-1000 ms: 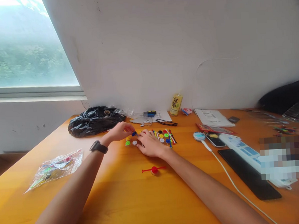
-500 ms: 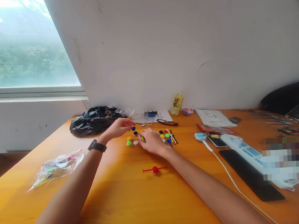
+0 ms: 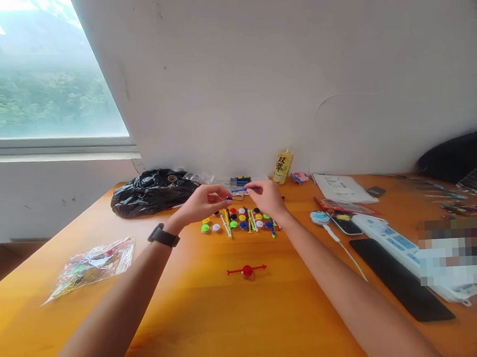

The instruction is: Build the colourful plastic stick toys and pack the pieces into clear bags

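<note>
Pinching with both hands: thumb and fingertips of the left hand [image 3: 202, 203] closed on a small blue disc [image 3: 229, 199], thumb and forefinger of the right hand [image 3: 267, 198] clamped on a thin blue stick [image 3: 239, 190]. Seen from the head camera, at the middle of the wooden table [image 3: 181, 314]: rows of coloured discs [image 3: 233, 224] in green, white, yellow, blue, red and black, with slim arrows [image 3: 228, 224] lying between. Partly hidden at the back left by the left hand, at the right end by the right wrist. Nearer the camera, well apart from the rows, a red spinner [image 3: 247, 272] with its arrowhead to the right. Off to the left, a clear bag [image 3: 91, 269] of coloured pieces; behind, a black plastic bag [image 3: 151, 193] and a yellow drink container [image 3: 281, 167]. To the right, a white power strip [image 3: 389, 240] beside a black slab [image 3: 401, 279]. Held above the back of the rows, disc and stick: just beside each other, too small to tell whether touching. Strapped to the left wrist, a dark watch [image 3: 163, 235].
</note>
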Motion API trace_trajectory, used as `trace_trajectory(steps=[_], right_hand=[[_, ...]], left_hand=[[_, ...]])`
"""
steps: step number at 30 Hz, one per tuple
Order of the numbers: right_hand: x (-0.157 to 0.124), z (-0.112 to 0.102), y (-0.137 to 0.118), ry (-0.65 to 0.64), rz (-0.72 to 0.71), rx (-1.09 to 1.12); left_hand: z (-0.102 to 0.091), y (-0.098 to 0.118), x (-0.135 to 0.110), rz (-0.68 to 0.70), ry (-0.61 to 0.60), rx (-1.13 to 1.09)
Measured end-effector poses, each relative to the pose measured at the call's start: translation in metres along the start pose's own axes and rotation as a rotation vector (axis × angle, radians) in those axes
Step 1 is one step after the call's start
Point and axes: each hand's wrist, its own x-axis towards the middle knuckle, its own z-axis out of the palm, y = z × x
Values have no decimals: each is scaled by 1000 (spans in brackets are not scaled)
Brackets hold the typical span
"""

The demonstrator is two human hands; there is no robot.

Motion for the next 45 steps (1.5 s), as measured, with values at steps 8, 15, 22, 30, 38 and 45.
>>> trace_trajectory(steps=[8, 15, 22, 30, 38, 45], right_hand=[[11, -47, -24, -53, 212, 356], [2, -58, -48, -487, 31, 288], [0, -52, -44, -583, -74, 252], [-4, -49, -46, -517, -113, 170], [-20, -46, -45, -454, -98, 65], [-85, -47, -19, -300, -96, 36]], left_hand=[[5, 2, 1, -115, 117, -98], [18, 7, 1, -105, 109, -251], [26, 18, -1, -41, 6, -242], [34, 14, 0, -45, 45, -214], [38, 17, -1, -5, 42, -124], [69, 16, -6, 255, -59, 484]])
